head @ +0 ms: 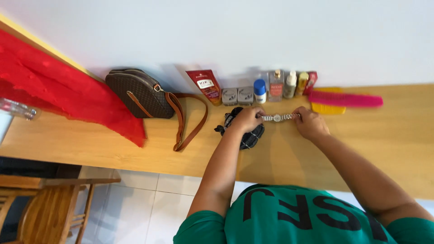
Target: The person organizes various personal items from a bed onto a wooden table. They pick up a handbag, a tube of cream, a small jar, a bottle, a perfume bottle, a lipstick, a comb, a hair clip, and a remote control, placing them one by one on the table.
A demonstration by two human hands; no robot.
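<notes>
Two hands stretch a silver metal-band wristwatch [278, 117] between them near the desk's [361, 149] back edge: the left hand [246, 119] pinches one end of the band, the right hand [311, 123] pinches the other. Under the left hand lies a dark checked cloth pouch [251, 135]. Bottles and small boxes [275, 86] line the back edge, with a pink comb [346, 98] beside them. A brown shoulder bag [142, 94] sits further along, next to red fabric [68, 90] at the far end.

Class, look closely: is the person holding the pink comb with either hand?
No, both hands hold a silver wristwatch; the pink comb lies untouched.
</notes>
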